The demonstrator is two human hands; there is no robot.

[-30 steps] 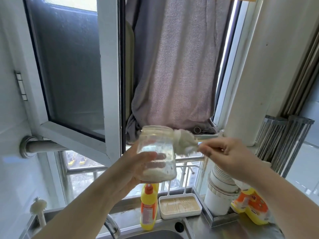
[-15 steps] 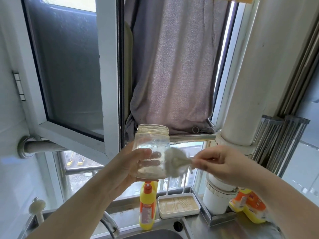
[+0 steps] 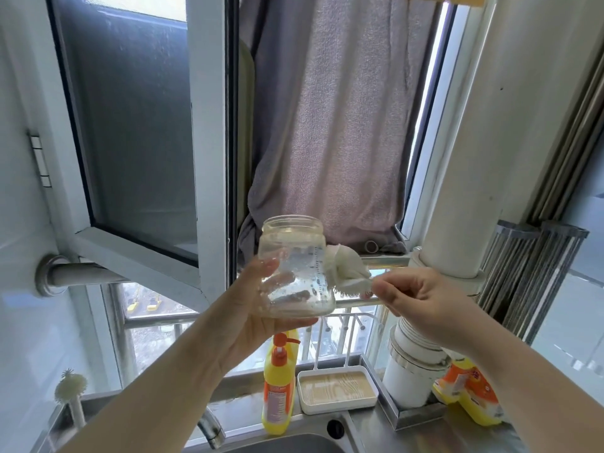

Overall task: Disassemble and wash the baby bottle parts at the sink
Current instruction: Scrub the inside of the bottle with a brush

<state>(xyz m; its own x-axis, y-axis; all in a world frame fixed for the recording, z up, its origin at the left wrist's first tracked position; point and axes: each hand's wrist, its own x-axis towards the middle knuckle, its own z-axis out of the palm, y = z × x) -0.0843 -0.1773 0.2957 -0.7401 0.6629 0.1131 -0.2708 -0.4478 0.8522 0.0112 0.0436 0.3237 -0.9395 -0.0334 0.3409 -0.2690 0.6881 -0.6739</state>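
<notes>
The clear baby bottle [image 3: 294, 269] is held upright in front of the window, well above the sink [image 3: 294, 444], with its open mouth facing up. It is gripped by the left hand [image 3: 251, 308]: the thumb is laid against the near side of the glass-clear wall, the fingers are curled round the far side and are seen through it, and the base is cradled by the palm. Droplets are seen clinging to the inside wall, and printed measuring marks run down the right side of the bottle.

A white brush head [image 3: 346, 269] is pressed against the outside of the bottle's right wall, touching it just beside the marks. Its thin handle is pinched between the thumb and fingertips of the right hand [image 3: 421, 302], whose grip is closed tight on it; the handle itself is mostly hidden by the fingers.

Below, on the steel tabletop beside the sink, a yellow bottle with an orange pump [image 3: 279, 384] is stood upright, and a white rectangular tray [image 3: 336, 390] is set just to its right. A curved tap [image 3: 210, 429] is seen at the sink's back edge. At the far left a second brush [image 3: 70, 387] is stood upright. A yellow and orange pouch [image 3: 470, 397] is propped at the right, near a white pipe [image 3: 411, 364]. A grey towel [image 3: 333, 125] is hung in the window opening.
</notes>
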